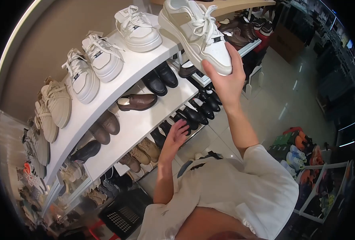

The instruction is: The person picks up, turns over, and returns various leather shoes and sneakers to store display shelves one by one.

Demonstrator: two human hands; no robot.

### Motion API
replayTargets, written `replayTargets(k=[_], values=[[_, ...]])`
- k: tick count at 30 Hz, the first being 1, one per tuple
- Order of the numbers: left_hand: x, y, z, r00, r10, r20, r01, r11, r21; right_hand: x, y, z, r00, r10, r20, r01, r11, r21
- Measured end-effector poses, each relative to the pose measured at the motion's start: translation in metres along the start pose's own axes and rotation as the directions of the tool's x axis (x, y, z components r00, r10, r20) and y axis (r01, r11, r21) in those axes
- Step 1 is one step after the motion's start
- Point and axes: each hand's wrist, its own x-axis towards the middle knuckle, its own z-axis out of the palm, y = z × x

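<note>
My right hand [228,78] grips a white sneaker [199,34] by its toe, thumb on one side and fingers on the other. The shoe's heel points up and left, over the right end of the white top shelf [147,60]. White laces are tied in a bow on it. Lower down, my left hand [176,138] is in the air with its fingers spread and holds nothing. It is nearest to the black shoes [195,114] on the lower level. A white sneaker [138,30] and two more white sneakers stand on the top shelf.
Beige sneakers [57,104] stand farther left on the top shelf. A brown loafer [137,102] and black loafers [160,79] are on the shelf below. Tan boots [147,150] sit lower. A black basket [125,216] is at bottom left, and a shoe rack [317,188] at right.
</note>
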Motion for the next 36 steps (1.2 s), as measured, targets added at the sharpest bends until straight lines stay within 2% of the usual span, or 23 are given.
replayTargets(k=[3, 5, 6, 8, 9, 11, 12, 13, 14, 15, 16, 18, 19, 20, 21, 22, 23, 25, 27, 31, 33, 36], values=[[0.042, 0.034, 0.023, 0.971, 0.144, 0.191, -0.134, 0.989, -0.064, -0.065, -0.013, -0.028, 0.994, 0.11, 0.013, -0.11, 0.976, 0.189], [0.064, 0.06, 0.043, 0.934, 0.305, 0.187, -0.217, 0.899, -0.38, -0.104, -0.019, -0.036, 0.991, 0.124, 0.043, -0.131, 0.939, 0.319], [0.071, 0.064, 0.045, 0.941, 0.296, 0.164, -0.217, 0.899, -0.379, -0.121, -0.02, -0.042, 0.995, 0.074, 0.072, -0.089, 0.966, 0.243], [0.072, 0.056, 0.033, 0.969, 0.204, 0.136, -0.105, 0.847, -0.52, -0.143, -0.029, -0.048, 0.995, 0.011, 0.103, -0.036, 0.97, 0.24], [0.073, 0.047, 0.029, 0.969, 0.205, 0.139, -0.105, 0.847, -0.522, -0.152, -0.03, -0.05, 0.995, 0.009, 0.101, -0.033, 0.971, 0.238], [0.068, 0.024, 0.019, 0.988, 0.106, 0.112, 0.0, 0.726, -0.688, -0.171, -0.026, -0.057, 0.967, -0.119, 0.224, 0.09, 0.987, 0.136], [0.068, 0.015, 0.013, 0.992, 0.071, 0.105, 0.03, 0.675, -0.737, -0.173, -0.019, -0.06, 0.967, -0.118, 0.227, 0.089, 0.987, 0.136], [0.063, 0.01, 0.01, 0.993, 0.006, 0.122, 0.089, 0.646, -0.758, -0.179, -0.014, -0.067, 0.951, -0.083, 0.298, 0.026, 0.981, 0.19], [0.057, 0.007, 0.009, 0.993, -0.002, 0.118, 0.091, 0.649, -0.755, -0.184, -0.011, -0.071, 0.929, -0.054, 0.366, -0.038, 0.97, 0.238], [0.052, 0.007, 0.008, 0.993, -0.009, 0.114, 0.092, 0.652, -0.753, -0.185, -0.006, -0.07, 0.953, -0.017, 0.304, -0.064, 0.965, 0.255], [0.046, 0.009, 0.009, 0.994, -0.016, 0.11, 0.094, 0.655, -0.75, -0.179, -0.005, -0.069, 0.95, 0.001, 0.312, -0.083, 0.965, 0.251], [0.034, 0.015, 0.005, 0.983, 0.048, 0.175, 0.081, 0.748, -0.659, -0.147, -0.005, -0.067, 0.981, 0.0, 0.194, -0.08, 0.909, 0.409], [0.028, 0.019, 0.002, 0.983, -0.015, 0.183, 0.127, 0.78, -0.613, -0.129, -0.012, -0.067, 0.979, 0.018, 0.201, -0.099, 0.91, 0.402], [0.025, 0.017, -0.007, 0.983, -0.037, 0.179, 0.141, 0.775, -0.616, -0.109, -0.023, -0.067, 0.949, 0.066, 0.31, -0.206, 0.872, 0.444], [0.028, 0.015, -0.017, 0.971, -0.004, 0.237, 0.104, 0.907, -0.408, -0.096, -0.033, -0.066, 0.907, 0.093, 0.412, -0.301, 0.825, 0.477], [0.032, 0.02, -0.018, 0.953, 0.019, 0.304, 0.038, 0.983, -0.179, -0.094, -0.04, -0.067, 0.862, 0.17, 0.477, -0.435, 0.731, 0.526], [0.032, 0.025, -0.014, 0.956, 0.079, 0.283, -0.058, 0.995, -0.084, -0.101, -0.03, -0.072, 0.801, 0.194, 0.566, -0.531, 0.665, 0.525], [0.029, 0.037, -0.008, 0.965, 0.065, 0.254, -0.062, 0.998, -0.018, -0.105, -0.021, -0.072, 0.726, 0.209, 0.655, -0.627, 0.591, 0.507], [0.027, 0.039, -0.007, 0.975, 0.048, 0.215, -0.06, 0.997, 0.048, -0.107, -0.019, -0.062, 0.794, 0.193, 0.576, -0.526, 0.693, 0.492], [0.03, 0.038, -0.006, 0.98, 0.07, 0.187, -0.093, 0.989, 0.115, -0.098, -0.012, -0.062, 0.758, 0.198, 0.621, -0.569, 0.666, 0.482], [0.034, 0.039, -0.003, 0.98, 0.076, 0.183, -0.103, 0.985, 0.139, -0.093, -0.009, -0.062, 0.728, 0.27, 0.631, -0.618, 0.656, 0.432], [0.038, 0.041, 0.007, 0.981, 0.011, 0.193, -0.03, 0.995, 0.099, -0.079, 0.002, -0.065, 0.738, 0.27, 0.618, -0.583, 0.716, 0.383]])
